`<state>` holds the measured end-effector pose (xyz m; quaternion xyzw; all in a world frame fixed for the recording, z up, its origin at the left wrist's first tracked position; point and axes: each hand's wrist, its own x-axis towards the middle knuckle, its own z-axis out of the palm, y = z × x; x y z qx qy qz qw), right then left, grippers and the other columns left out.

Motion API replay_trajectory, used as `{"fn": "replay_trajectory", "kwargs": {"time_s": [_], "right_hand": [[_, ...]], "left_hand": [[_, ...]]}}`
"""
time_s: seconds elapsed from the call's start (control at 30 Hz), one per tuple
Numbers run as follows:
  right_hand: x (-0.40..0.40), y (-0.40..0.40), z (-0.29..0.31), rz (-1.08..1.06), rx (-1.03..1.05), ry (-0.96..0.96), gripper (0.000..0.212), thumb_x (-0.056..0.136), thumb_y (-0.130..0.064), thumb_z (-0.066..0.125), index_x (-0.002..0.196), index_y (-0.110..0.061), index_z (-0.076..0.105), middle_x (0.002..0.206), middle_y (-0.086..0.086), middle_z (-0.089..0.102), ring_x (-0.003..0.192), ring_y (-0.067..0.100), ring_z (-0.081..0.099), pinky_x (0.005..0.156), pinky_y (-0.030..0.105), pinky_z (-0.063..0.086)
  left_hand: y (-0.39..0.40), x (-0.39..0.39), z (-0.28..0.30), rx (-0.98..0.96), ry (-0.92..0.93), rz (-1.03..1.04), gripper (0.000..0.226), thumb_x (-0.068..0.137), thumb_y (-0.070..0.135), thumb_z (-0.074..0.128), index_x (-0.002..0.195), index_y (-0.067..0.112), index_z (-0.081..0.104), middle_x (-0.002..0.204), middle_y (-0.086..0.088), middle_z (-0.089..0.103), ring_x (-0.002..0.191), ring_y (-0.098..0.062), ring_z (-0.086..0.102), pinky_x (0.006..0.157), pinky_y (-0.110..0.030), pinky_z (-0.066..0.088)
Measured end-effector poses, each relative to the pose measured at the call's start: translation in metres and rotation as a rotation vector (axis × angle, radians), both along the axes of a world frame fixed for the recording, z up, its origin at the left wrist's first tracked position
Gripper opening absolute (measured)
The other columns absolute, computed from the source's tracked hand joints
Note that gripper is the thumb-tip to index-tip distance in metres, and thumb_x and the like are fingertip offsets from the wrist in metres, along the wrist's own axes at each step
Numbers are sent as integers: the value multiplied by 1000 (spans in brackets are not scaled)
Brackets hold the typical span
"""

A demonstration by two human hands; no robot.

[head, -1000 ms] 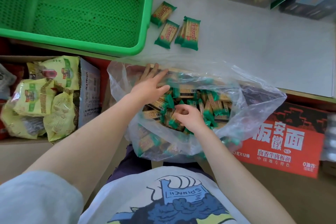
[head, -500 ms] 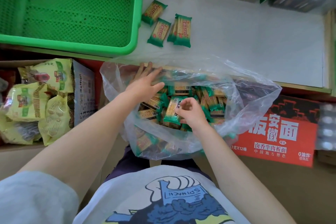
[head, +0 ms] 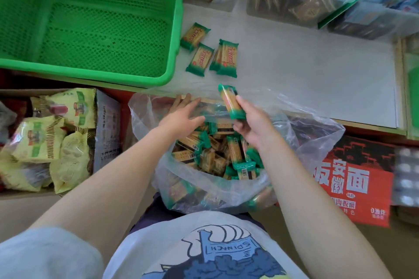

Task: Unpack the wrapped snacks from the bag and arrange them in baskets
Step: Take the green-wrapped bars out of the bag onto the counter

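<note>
Pale grey tabletop (head: 306, 79), bearing a green mesh basket (head: 176, 29) at left. Just beside it, four wrapped snacks (head: 199, 59) lying flat, possibly two overlapping. Along the far edge, clear tubs (head: 294, 7) of packets, contents blurred.

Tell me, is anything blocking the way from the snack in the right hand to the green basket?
Nothing visible does. The right hand holds the snack above the bag; only the green basket's near wall needs clearing.

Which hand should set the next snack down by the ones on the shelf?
Right. The right hand already grips a snack above the bag; the left hand lies flat on its rim.
</note>
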<state>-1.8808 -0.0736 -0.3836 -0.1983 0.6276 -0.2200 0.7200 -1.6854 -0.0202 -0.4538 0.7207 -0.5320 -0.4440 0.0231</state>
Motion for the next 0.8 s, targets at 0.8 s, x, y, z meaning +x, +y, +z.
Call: {"fn": "replay_trajectory", "kwargs": {"time_s": [0.8], "right_hand": [[8,83,-73,426,-79,371,27,97,-9,61,124,-13,65,118,1,65,105,16,63,88,33,58]], "left_hand": [[50,14,16,-328,-125,-92,47,97,29,58,143,24,51,146,-10,47,135,-32,41,106,-48,41]]}}
